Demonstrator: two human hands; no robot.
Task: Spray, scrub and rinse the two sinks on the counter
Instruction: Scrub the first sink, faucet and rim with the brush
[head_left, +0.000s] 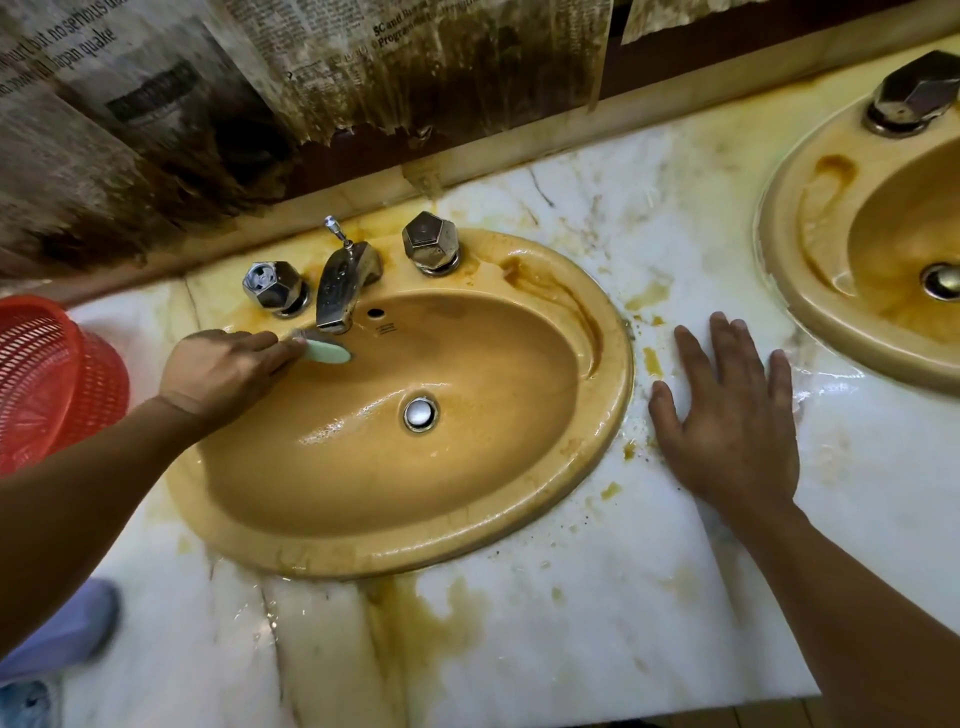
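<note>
The left hand (223, 371) gripped a pale green brush (327, 351), its bristles against the back wall of the near sink (618, 395), right below the faucet (343, 291). The right hand (727, 415) lay flat, fingers spread, on the wet marble desk (571, 649) between that basin and the second sink (779, 234) at the right edge. Rusty orange stains streaked both bowls and the desk. A red basket (52, 374) stood at the left, and stained newspaper (156, 104) covered the wall behind.

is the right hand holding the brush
No, the right hand lies flat and open on the counter, while the left hand grips the brush.
</note>
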